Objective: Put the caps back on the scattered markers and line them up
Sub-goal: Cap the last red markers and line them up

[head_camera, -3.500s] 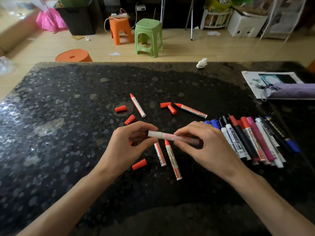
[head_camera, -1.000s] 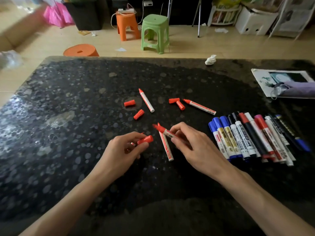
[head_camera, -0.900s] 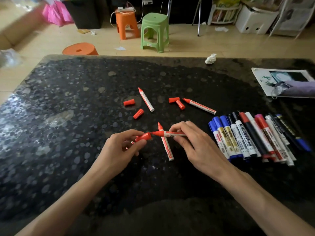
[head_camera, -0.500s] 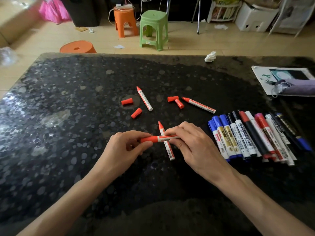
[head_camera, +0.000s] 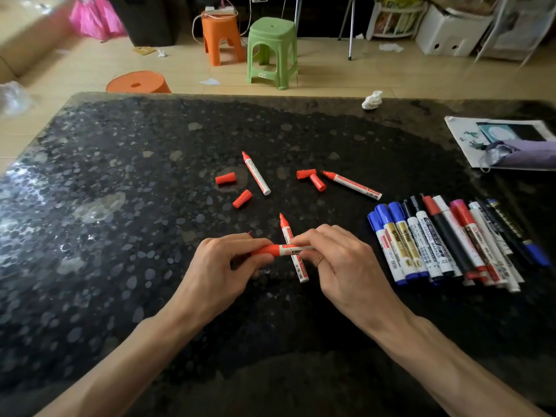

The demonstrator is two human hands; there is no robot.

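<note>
Both hands hold one red marker (head_camera: 285, 250) level above the black table (head_camera: 120, 236). My left hand (head_camera: 222, 266) pinches its red cap end. My right hand (head_camera: 340, 263) grips the white barrel. An uncapped red marker (head_camera: 293, 251) lies under them, tip pointing away. Two more uncapped red markers (head_camera: 256, 173) (head_camera: 352, 185) lie farther back. Several loose red caps (head_camera: 225, 178) (head_camera: 242, 199) (head_camera: 306, 173) (head_camera: 318, 182) lie around them. A row of capped markers (head_camera: 445, 239) sits to the right.
A crumpled white tissue (head_camera: 372, 99) sits near the table's far edge. A printed sheet with a purple pouch (head_camera: 511, 145) lies at the far right. Orange and green stools (head_camera: 272, 52) stand on the floor beyond the table.
My left hand brought a red cap to the tip of the marker in my right hand and pushed it on. The two hands now hold the capped marker together.
</note>
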